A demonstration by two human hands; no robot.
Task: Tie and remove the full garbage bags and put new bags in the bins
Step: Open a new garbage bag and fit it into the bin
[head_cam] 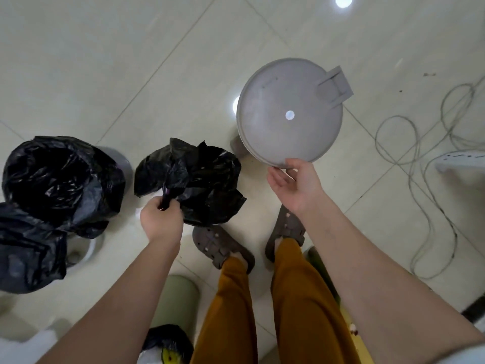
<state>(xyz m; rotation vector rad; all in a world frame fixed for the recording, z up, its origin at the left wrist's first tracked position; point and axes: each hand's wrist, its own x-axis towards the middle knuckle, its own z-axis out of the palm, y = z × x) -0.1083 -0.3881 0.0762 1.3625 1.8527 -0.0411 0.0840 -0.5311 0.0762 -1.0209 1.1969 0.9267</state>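
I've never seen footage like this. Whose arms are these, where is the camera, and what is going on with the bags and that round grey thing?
There is no machine here: a person wears a wide-angle camera on the head, so you look down along their own arms to the tiled floor and their sandalled feet.

The left hand grips the gathered neck of a black bag in the middle. The right hand holds a round grey lid by its near edge, raised above its bin, which is mostly hidden beneath it.

On the left stands another bin lined with an open black bag, and a further black bag lies in front of it. A loose cable curls on the floor at right.
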